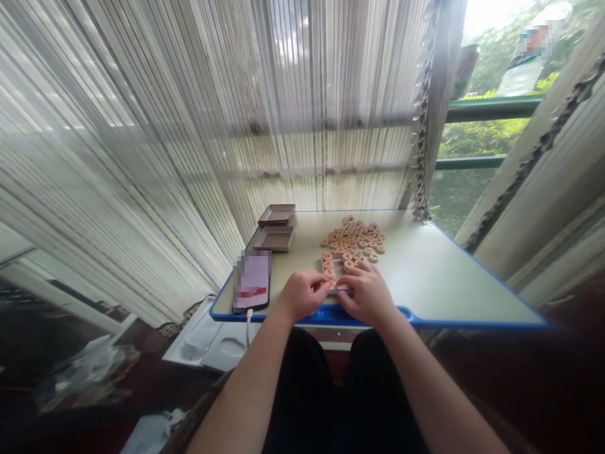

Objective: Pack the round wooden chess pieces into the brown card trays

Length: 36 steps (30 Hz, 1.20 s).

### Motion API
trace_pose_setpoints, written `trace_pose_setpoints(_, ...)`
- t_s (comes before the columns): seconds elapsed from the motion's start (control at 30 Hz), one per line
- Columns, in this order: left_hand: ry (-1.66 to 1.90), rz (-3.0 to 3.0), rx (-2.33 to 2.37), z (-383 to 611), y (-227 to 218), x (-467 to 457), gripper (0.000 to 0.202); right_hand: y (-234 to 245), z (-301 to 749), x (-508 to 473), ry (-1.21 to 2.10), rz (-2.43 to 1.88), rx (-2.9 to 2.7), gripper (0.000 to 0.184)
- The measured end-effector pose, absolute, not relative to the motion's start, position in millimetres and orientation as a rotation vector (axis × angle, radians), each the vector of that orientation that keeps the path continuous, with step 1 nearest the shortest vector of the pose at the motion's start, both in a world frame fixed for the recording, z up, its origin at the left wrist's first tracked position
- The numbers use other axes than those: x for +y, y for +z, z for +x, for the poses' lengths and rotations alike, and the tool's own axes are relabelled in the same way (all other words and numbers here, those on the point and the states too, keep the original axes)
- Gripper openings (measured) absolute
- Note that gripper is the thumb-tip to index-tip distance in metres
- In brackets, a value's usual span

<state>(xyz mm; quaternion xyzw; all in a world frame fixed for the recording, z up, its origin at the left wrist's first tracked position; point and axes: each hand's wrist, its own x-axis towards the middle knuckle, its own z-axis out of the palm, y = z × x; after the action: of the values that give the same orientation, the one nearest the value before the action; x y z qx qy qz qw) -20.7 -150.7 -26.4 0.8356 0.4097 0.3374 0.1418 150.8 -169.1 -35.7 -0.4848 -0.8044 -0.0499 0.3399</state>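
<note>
A small shallow box (337, 267) sits near the front edge of the table. Round wooden Chinese chess pieces with red characters (328, 265) stand in a column along its left side. More pieces with dark characters (348, 257) lie at its right side. My left hand (305, 294) pinches a chess piece (331, 284) at the box's near left corner. Curled over the near right part of the box, my right hand (365, 291) has its thumb by the front wall. Its fingers partly hide the pieces there.
Loose chess pieces (354, 234) lie heaped behind the box. Two shallow brown trays (274, 239) stand at the back left. A phone (253, 280) with a white cable (248, 328) lies at the left edge. The table (435, 277) has a blue rim; a striped curtain hangs behind it.
</note>
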Motion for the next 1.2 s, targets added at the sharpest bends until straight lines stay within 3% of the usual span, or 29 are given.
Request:
trace_pose_setpoints(0.57, 0.906, 2.413, 1.155, -20.8, -25.1, -150.2, 0.023, -37.0, 151.1, -167.2, -0.116, -1.231, -2.113, 0.014)
trace_pose_setpoints(0.8, 1.029, 2.25, 1.364, -22.2, -27.1, -147.9, 0.029, -33.2, 148.4, -166.6, -0.217, -1.327, -2.061, 0.028)
trace_pose_setpoints(1.2, 0.937, 2.255, 1.426, -20.3, -28.4, -146.1, 0.03, -37.7, 147.1, -164.1, -0.253, -1.322, -2.055, 0.029)
